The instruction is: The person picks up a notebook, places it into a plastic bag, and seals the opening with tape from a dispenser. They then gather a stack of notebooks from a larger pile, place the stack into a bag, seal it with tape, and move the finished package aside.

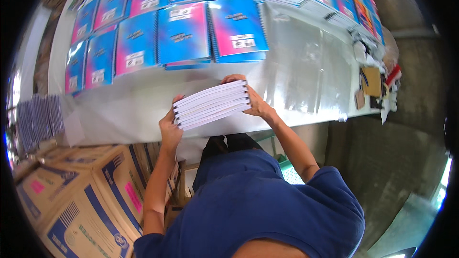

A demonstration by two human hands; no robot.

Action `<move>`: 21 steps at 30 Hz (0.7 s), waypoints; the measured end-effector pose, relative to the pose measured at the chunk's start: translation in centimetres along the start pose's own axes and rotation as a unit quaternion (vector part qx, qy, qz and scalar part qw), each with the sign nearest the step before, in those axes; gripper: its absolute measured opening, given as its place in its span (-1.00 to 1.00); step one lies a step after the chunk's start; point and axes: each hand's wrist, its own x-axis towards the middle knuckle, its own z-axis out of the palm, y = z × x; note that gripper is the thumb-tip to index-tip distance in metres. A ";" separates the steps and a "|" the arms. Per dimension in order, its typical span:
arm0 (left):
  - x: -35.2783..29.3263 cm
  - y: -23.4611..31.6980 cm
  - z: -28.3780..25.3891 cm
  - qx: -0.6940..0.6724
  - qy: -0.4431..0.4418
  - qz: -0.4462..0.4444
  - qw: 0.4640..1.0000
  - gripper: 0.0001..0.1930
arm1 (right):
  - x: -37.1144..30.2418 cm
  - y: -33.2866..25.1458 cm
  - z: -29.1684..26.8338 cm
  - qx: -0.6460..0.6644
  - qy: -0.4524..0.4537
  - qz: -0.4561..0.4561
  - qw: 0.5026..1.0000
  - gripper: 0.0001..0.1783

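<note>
Glossy notebook covers (184, 33), clear shiny plastic sheet (306, 67), matt cardboard boxes (81, 200)

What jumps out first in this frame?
A stack of white spiral notebooks at mid-frame, gripped at its ends by the left hand and right hand over the white table. Behind it, rows of blue-and-pink notebooks cover the table's far side. Cardboard boxes sit lower left.
</note>
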 end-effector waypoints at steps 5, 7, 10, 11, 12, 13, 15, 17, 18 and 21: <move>1.1 2.2 1.2 0.039 -0.055 -0.010 0.998 -0.49 | -2.6 -0.4 -1.0 0.086 0.087 0.093 0.988 -0.11; 2.5 4.7 2.1 0.052 -0.164 -0.066 0.983 -0.48 | -5.0 -1.8 -3.6 0.101 0.140 0.139 0.975 -0.04; 6.7 7.7 8.4 -0.056 -0.194 -0.011 0.979 -0.42 | -8.8 -2.3 -9.3 0.149 0.223 0.207 0.941 -0.02; 8.4 10.0 11.0 -0.114 -0.218 -0.048 0.968 -0.40 | -9.8 -3.0 -11.6 0.175 0.265 0.243 0.917 0.01; 10.2 12.0 14.2 -0.172 -0.242 -0.085 0.951 -0.38 | -11.0 -2.6 -14.4 0.161 0.293 0.286 0.898 0.01; 11.7 12.8 17.5 -0.215 -0.241 -0.106 0.940 -0.38 | -11.8 -1.9 -17.3 0.147 0.315 0.328 0.878 0.01; 14.6 13.5 24.4 -0.259 -0.258 -0.168 0.916 -0.41 | -13.3 -0.2 -22.5 0.189 0.375 0.324 0.848 0.00; 17.0 13.5 30.5 -0.261 -0.274 -0.220 0.899 -0.45 | -14.6 1.9 -28.0 0.174 0.346 0.354 0.851 -0.13; 18.2 13.4 33.3 -0.260 -0.280 -0.231 0.895 -0.47 | -15.0 3.2 -30.1 0.185 0.339 0.362 0.848 -0.19; 19.9 13.2 38.9 -0.264 -0.272 -0.281 0.882 -0.52 | -16.3 6.9 -34.8 0.166 0.327 0.398 0.841 -0.41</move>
